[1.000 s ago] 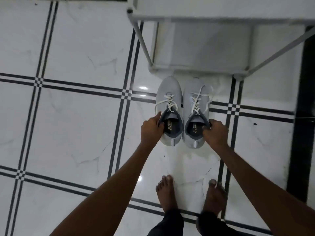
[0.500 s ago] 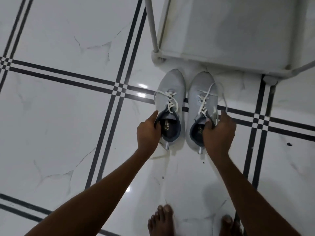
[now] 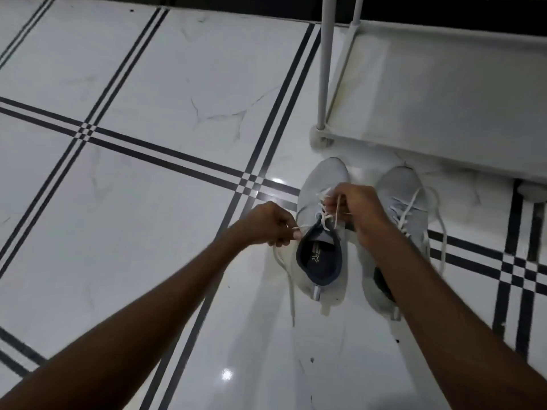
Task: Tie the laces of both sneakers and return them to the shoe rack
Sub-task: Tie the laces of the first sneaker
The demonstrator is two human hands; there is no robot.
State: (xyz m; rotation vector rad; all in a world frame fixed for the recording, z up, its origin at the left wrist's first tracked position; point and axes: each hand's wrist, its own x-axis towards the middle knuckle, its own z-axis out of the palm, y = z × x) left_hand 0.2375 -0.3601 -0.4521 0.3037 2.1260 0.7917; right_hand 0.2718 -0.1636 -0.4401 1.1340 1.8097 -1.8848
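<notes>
Two grey sneakers sit side by side on the white tiled floor (image 3: 148, 202), toes pointing at the shoe rack (image 3: 444, 119) just beyond them. Both hands are over the left sneaker (image 3: 321, 232). The left hand (image 3: 268, 223) is closed in a pinch on one white lace end (image 3: 288, 279), drawing it out to the left of the shoe's collar, and the loose tail drops from the fingers and trails down across the tile beside the heel. The right hand (image 3: 359, 211) is curled over the tongue, fingers closed on the other lace strand near the eyelets, the cord looping up from the shoe into the grip. No knot shows here. The right sneaker (image 3: 405, 202) stands just beside it, partly hidden under the right forearm, its laces (image 3: 441, 232) loose and spilling over its outer side onto the floor. Neither shoe is on the rack.
</notes>
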